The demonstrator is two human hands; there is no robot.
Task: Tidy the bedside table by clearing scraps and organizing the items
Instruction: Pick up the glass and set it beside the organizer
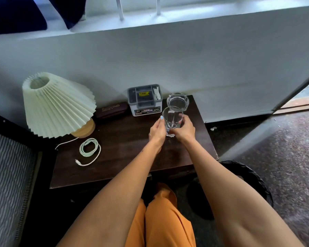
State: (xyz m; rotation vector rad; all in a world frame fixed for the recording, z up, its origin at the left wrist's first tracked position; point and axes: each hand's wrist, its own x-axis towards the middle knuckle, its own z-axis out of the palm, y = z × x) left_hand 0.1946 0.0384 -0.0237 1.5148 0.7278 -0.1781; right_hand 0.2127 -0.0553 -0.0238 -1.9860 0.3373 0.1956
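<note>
A clear drinking glass (172, 118) stands upright on the dark wooden bedside table (125, 163), toward its back right. My left hand (157, 131) holds the glass's left side and my right hand (185, 130) holds its right side, fingers curled round it. A small clear scrap (170, 135) lies at the glass's foot between my hands. Just behind the glass sits a round glass ashtray (177, 101). A grey and white organizer box (144, 100) stands at the back middle.
A pleated cream lamp (57, 104) on a wooden base occupies the back left, with a dark case (111, 110) beside it. A coiled white cable (89, 150) lies at the front left. A black-lined bin (253, 177) sits on the floor to the right. Bedding is at the left.
</note>
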